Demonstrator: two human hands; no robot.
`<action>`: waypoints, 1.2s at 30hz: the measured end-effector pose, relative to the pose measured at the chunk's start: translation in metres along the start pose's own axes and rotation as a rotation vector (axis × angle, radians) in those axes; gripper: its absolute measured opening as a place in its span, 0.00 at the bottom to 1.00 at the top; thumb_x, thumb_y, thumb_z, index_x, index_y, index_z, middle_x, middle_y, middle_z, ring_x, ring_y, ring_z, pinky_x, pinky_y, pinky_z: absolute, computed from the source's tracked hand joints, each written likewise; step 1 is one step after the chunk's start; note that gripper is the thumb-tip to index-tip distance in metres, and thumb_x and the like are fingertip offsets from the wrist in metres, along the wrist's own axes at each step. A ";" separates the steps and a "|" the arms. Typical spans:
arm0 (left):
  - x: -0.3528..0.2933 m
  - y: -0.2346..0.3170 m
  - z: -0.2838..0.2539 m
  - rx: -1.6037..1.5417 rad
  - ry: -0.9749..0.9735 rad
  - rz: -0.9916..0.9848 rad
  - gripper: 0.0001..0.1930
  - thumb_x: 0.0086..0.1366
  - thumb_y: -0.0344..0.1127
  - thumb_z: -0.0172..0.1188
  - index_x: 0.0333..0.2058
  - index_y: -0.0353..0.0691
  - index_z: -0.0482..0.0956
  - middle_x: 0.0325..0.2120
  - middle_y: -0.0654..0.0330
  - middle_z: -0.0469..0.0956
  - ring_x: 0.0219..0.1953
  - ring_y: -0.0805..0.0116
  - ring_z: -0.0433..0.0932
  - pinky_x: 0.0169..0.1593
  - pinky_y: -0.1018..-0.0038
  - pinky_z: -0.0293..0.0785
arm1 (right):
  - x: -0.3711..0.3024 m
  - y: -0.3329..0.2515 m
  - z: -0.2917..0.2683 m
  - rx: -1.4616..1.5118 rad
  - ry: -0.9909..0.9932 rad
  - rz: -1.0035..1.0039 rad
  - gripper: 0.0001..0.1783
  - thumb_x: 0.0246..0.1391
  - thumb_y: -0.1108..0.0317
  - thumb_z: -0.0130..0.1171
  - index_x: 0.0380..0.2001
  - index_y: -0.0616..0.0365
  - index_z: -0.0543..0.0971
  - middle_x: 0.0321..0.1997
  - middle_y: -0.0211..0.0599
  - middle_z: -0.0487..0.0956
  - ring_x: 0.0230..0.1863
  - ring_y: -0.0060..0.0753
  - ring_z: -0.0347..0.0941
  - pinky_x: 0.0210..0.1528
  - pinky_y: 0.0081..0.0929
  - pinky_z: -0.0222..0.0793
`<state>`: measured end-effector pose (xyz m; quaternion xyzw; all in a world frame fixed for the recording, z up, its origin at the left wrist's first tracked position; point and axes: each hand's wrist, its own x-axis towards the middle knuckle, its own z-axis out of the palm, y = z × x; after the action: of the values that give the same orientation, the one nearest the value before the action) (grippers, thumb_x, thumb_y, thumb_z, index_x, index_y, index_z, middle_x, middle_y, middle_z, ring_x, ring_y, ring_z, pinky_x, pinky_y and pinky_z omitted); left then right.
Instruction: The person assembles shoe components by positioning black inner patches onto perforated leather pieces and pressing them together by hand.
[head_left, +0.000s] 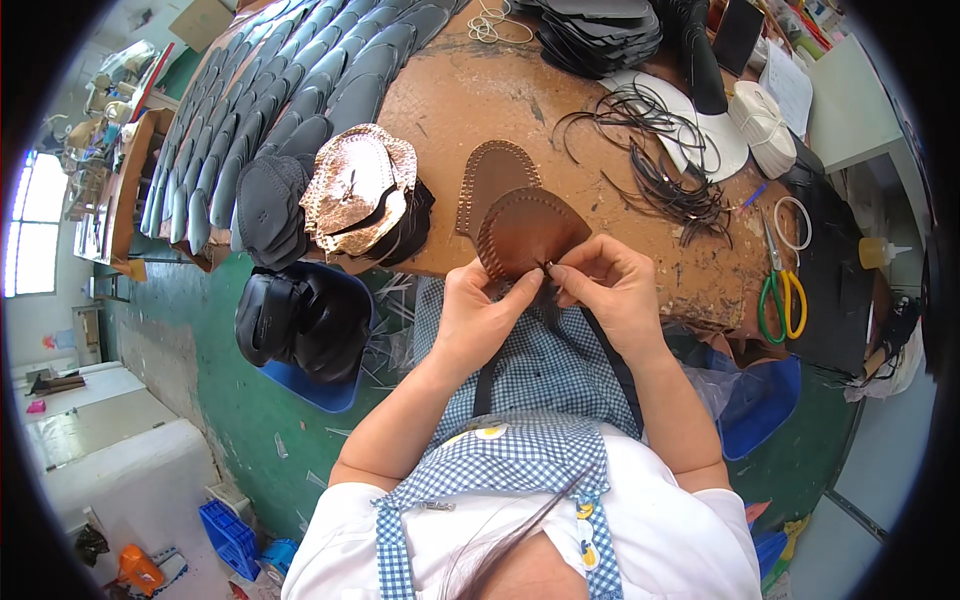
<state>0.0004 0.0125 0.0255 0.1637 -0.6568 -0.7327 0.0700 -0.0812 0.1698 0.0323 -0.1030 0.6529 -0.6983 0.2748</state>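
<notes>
A rounded brown leather piece (527, 228) with holes punched along its edge is held up just off the table's near edge. My left hand (474, 314) pinches its lower left side between thumb and fingers. My right hand (612, 296) is closed at the lower edge, its thumb and forefinger pinching a thin dark lace (547, 268) close to my left fingertips. Exactly how the lace passes through the leather is hidden. Behind the held piece, a second brown leather piece (497, 172) with edge holes lies flat on the brown worktable (450, 105).
Left on the table are a stack of copper-coloured leather pieces (350, 190) and rows of dark pieces (300, 70). To the right lie loose black laces (690, 190) and scissors (778, 290) with green and yellow handles. A blue bin (340, 390) holding black items stands below left.
</notes>
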 end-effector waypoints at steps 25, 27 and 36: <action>0.003 0.010 -0.001 -0.115 0.080 -0.020 0.06 0.65 0.29 0.63 0.36 0.32 0.82 0.28 0.64 0.82 0.28 0.82 0.76 0.30 0.82 0.72 | 0.000 -0.006 0.009 -0.401 -0.021 -0.489 0.06 0.50 0.80 0.64 0.33 0.64 0.82 0.31 0.32 0.79 0.29 0.21 0.78 0.29 0.16 0.76; 0.003 0.007 0.000 -0.099 0.093 0.012 0.05 0.65 0.28 0.62 0.36 0.32 0.82 0.28 0.64 0.82 0.27 0.82 0.76 0.30 0.82 0.72 | -0.002 -0.008 0.007 -0.305 -0.097 -0.266 0.05 0.53 0.79 0.63 0.35 0.64 0.81 0.31 0.32 0.79 0.29 0.20 0.77 0.28 0.17 0.76; 0.001 0.007 0.003 -0.050 0.110 0.083 0.06 0.63 0.25 0.62 0.38 0.31 0.81 0.29 0.63 0.82 0.28 0.81 0.77 0.32 0.83 0.73 | -0.001 -0.005 0.007 -0.004 -0.124 0.019 0.04 0.60 0.76 0.57 0.37 0.67 0.77 0.31 0.37 0.80 0.29 0.24 0.79 0.31 0.20 0.78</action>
<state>-0.0019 0.0138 0.0323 0.1744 -0.6399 -0.7351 0.1404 -0.0776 0.1642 0.0379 -0.1405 0.6367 -0.6868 0.3211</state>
